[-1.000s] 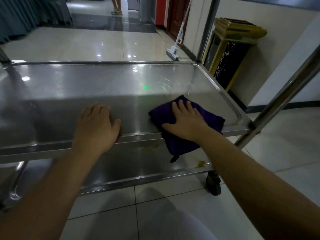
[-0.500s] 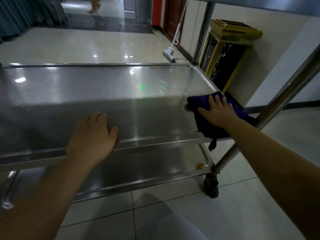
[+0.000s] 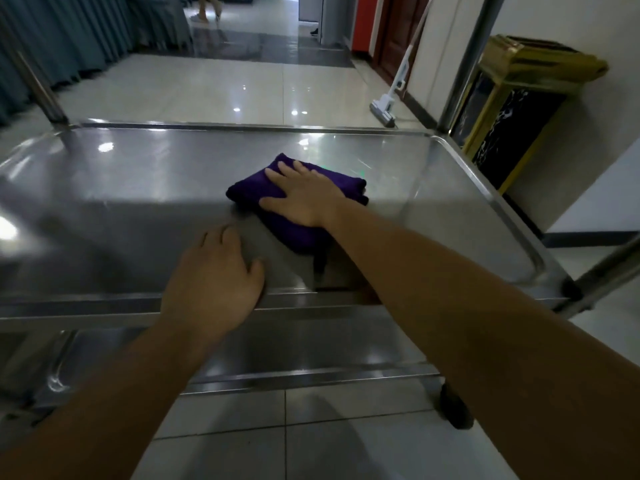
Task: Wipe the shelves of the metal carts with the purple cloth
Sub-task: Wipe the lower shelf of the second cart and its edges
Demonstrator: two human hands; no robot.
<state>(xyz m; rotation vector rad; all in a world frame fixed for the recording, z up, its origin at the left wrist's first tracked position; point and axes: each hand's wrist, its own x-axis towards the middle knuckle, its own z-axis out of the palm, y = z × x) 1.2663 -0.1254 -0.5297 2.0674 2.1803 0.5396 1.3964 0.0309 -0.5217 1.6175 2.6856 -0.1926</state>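
Observation:
A folded purple cloth [image 3: 252, 194] lies near the middle of the metal cart's middle shelf [image 3: 121, 202]. My right hand [image 3: 304, 195] presses flat on the cloth with straight, spread fingers. My left hand [image 3: 214, 282] rests on the shelf's near rim, fingers laid over the edge onto the steel. A lower shelf [image 3: 311, 362] shows beneath, partly hidden by my arms.
Upright cart posts stand at the far left [image 3: 41, 88], far right [image 3: 467, 60] and near right [image 3: 602, 271]. A black caster [image 3: 457, 407] sits on the tiled floor. A gold-and-black bin [image 3: 519, 109] and a leaning mop [image 3: 391, 95] stand by the right wall.
My right hand has slid the cloth from the shelf's right end leftward and farther in, to the shelf's middle. My left hand stays on the near rim.

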